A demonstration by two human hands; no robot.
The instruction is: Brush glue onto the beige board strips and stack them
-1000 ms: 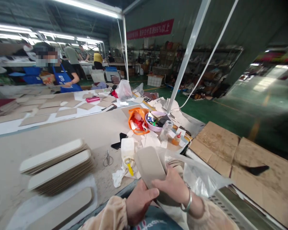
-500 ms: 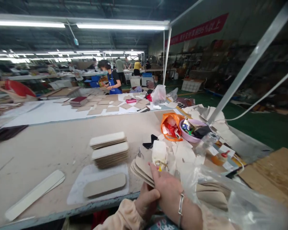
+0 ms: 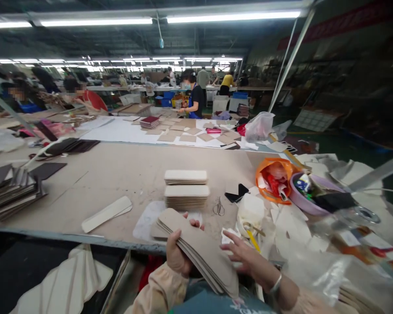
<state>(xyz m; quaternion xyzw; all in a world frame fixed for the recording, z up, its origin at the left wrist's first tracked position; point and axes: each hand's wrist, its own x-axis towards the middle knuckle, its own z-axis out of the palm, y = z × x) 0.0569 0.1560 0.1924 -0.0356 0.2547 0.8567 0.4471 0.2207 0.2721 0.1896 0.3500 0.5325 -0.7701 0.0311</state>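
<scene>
My left hand [image 3: 180, 253] is wrapped round a fanned stack of long beige boards with rounded ends [image 3: 199, 248], thumb on top and fingertips showing at the far edge. The stack tilts down towards my lap. Just right of it is my right hand [image 3: 245, 255], fingers spread; whether a fingertip still touches the boards I cannot tell. Beyond the held stack, two neat piles of cream-topped boards [image 3: 186, 192] stand on the table. White paper [image 3: 147, 220] lies partly hidden beneath the held boards.
Small scissors [image 3: 219, 207] lie right of the piles. An orange bag [image 3: 273, 181], a lilac basin [image 3: 314, 192] and scraps crowd the right side. Two cream strips [image 3: 108, 213] lie left, dark sheets [image 3: 13, 192] farther left. Co-workers stand at tables behind.
My view has swung left. My right hand has come off its grip and opened, while the boards in my left hand now show at full length.
</scene>
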